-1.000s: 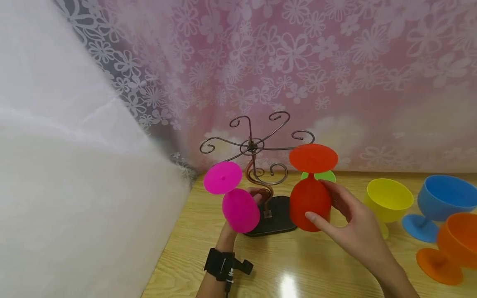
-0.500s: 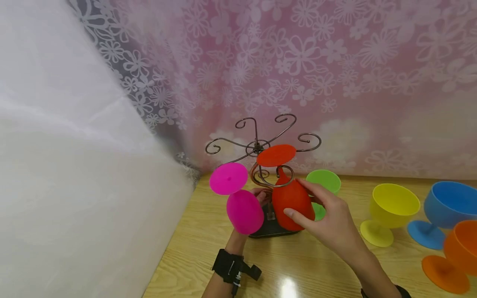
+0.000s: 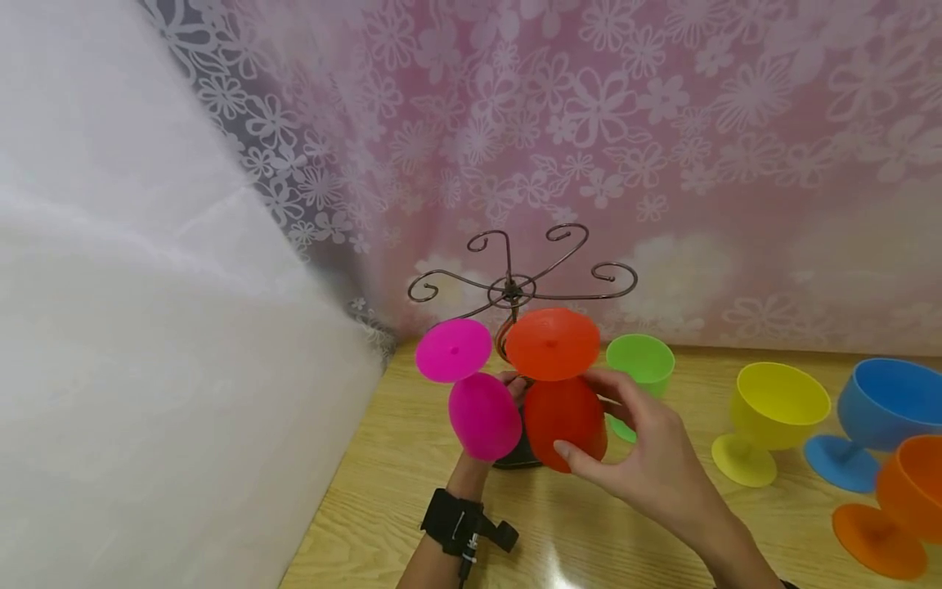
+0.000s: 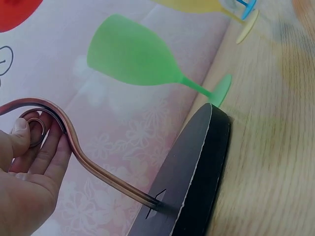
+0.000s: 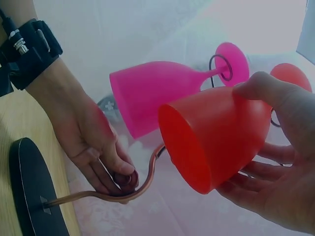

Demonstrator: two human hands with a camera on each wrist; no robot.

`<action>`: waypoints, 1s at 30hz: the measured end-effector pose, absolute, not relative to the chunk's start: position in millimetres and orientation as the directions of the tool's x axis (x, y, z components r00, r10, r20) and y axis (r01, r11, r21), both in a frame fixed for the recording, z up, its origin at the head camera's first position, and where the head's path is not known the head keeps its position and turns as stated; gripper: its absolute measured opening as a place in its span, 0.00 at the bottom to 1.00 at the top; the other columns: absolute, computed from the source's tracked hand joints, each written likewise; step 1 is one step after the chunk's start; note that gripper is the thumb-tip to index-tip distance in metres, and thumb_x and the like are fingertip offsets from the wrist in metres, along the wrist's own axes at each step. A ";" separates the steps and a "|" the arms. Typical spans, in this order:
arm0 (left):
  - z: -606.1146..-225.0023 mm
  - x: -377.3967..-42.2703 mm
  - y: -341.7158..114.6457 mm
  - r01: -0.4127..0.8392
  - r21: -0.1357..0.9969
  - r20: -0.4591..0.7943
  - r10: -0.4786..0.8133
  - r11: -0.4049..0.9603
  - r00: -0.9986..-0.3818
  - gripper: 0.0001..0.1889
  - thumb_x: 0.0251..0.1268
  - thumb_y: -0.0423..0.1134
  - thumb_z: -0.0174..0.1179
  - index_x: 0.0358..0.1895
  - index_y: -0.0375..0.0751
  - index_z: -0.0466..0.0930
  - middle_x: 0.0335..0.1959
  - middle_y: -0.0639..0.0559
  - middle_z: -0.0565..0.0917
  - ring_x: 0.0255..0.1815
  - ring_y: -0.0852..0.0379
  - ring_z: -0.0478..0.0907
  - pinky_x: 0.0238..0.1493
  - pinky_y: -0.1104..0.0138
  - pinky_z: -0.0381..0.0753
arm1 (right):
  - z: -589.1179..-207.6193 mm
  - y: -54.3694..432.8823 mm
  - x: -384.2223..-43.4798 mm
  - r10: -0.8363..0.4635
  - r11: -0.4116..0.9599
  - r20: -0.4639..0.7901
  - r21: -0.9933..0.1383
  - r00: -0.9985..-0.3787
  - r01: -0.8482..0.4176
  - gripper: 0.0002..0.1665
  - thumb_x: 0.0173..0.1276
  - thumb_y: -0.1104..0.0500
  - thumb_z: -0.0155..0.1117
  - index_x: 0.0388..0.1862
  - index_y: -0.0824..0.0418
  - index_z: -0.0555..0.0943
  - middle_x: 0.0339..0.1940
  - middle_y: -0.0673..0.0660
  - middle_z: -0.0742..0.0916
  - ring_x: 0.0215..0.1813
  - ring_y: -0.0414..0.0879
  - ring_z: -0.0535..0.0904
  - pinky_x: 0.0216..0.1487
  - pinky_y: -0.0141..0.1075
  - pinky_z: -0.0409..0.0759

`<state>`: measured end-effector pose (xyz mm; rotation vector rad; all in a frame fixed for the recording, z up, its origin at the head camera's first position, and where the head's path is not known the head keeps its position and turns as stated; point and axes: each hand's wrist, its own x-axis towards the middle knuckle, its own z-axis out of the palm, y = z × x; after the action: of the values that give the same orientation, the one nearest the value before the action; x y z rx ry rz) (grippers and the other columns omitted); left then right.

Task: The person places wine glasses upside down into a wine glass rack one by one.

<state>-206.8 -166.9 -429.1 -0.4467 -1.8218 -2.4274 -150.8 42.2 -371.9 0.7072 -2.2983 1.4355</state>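
My right hand [image 3: 651, 446] holds a red plastic goblet [image 3: 562, 425] upside down by its bowl, thumb on the near side. The goblet's foot hides a front hook of the metal wine glass rack [image 3: 511, 290]; in the right wrist view a bit of hook [image 5: 275, 118] shows by the foot. Beside it a pink goblet [image 3: 483, 417] hangs upside down, its stem in another hook. Low on the rack, my left hand [image 4: 34, 172] grips the small scroll on the copper stem [image 4: 106, 179], mostly hidden behind the goblets in the head view.
A green goblet [image 3: 640, 360] stands upright behind my right hand. Farther right on the wooden table [image 3: 618, 548] stand yellow [image 3: 780, 406], blue [image 3: 890, 401] and orange [image 3: 912, 483] goblets. The rack's black base [image 4: 184, 172] rests on the table; a flowered curtain [image 3: 625, 147] hangs behind.
My right hand has carried the red goblet left to the rack's front hook, and its foot has since tipped toward the head camera. The left hand keeps its grip on the stem.
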 end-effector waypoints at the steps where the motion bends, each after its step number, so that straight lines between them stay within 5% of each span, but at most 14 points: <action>1: -429.3 -206.9 -165.8 0.230 0.934 0.269 0.111 -0.274 -0.957 0.15 0.75 0.46 0.61 0.51 0.37 0.85 0.49 0.50 0.87 0.53 0.59 0.84 0.62 0.63 0.80 | -372.1 43.5 -150.8 -0.224 0.369 0.520 -0.737 -0.824 -0.566 0.43 0.53 0.58 0.86 0.68 0.55 0.75 0.61 0.48 0.84 0.62 0.48 0.82 0.55 0.41 0.85; 4: -428.6 -206.9 -162.3 0.225 0.948 0.254 0.109 -0.226 -0.961 0.21 0.79 0.36 0.51 0.56 0.13 0.73 0.54 0.23 0.81 0.59 0.37 0.82 0.67 0.49 0.76 | -373.2 48.1 -152.9 -0.204 0.379 0.511 -0.745 -0.835 -0.549 0.43 0.53 0.59 0.85 0.67 0.56 0.75 0.59 0.47 0.84 0.61 0.46 0.81 0.56 0.29 0.82; 7: -429.2 -207.7 -160.3 0.218 0.956 0.244 0.119 -0.197 -0.962 0.20 0.78 0.29 0.44 0.58 0.07 0.66 0.57 0.12 0.72 0.62 0.24 0.75 0.69 0.40 0.69 | -375.5 50.9 -156.6 -0.188 0.378 0.512 -0.749 -0.838 -0.543 0.43 0.53 0.60 0.85 0.67 0.57 0.75 0.58 0.48 0.84 0.60 0.45 0.82 0.55 0.25 0.81; 13: -432.4 -209.3 -161.0 0.218 0.966 0.230 0.075 -0.141 -0.970 0.16 0.80 0.27 0.45 0.57 0.11 0.70 0.55 0.23 0.80 0.58 0.34 0.80 0.67 0.43 0.74 | -383.3 45.3 -169.4 -0.229 0.340 0.497 -0.765 -0.837 -0.547 0.42 0.55 0.57 0.85 0.68 0.56 0.75 0.60 0.51 0.84 0.62 0.50 0.81 0.55 0.44 0.85; 18: -427.9 -207.6 -162.4 0.233 0.972 0.233 0.017 -0.031 -0.972 0.15 0.80 0.30 0.49 0.54 0.17 0.76 0.49 0.30 0.84 0.51 0.38 0.82 0.58 0.53 0.82 | -385.6 40.7 -176.5 -0.283 0.288 0.486 -0.779 -0.827 -0.557 0.44 0.57 0.53 0.84 0.70 0.53 0.73 0.64 0.51 0.82 0.66 0.52 0.79 0.59 0.50 0.83; 24: -421.0 -209.3 -173.2 0.376 0.922 0.372 0.057 0.091 -0.927 0.12 0.81 0.31 0.51 0.49 0.22 0.79 0.29 0.51 0.75 0.32 0.54 0.70 0.35 0.68 0.71 | -374.6 64.7 -168.4 -0.258 0.390 0.469 -0.750 -0.845 -0.535 0.48 0.57 0.48 0.83 0.74 0.52 0.71 0.69 0.51 0.80 0.70 0.51 0.76 0.67 0.42 0.76; 30: -433.8 -224.4 -192.8 0.595 0.752 0.612 0.036 0.284 -0.790 0.09 0.76 0.27 0.55 0.50 0.23 0.81 0.37 0.36 0.85 0.39 0.49 0.81 0.45 0.69 0.82 | -360.8 131.3 -159.0 -0.026 0.575 0.594 -0.649 -0.804 -0.498 0.46 0.56 0.60 0.84 0.74 0.52 0.74 0.68 0.58 0.80 0.70 0.55 0.74 0.65 0.16 0.60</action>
<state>-224.4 -192.8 -433.8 -0.5645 -2.0747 -1.5290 -159.0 131.3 -360.8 0.4170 -2.2748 1.1687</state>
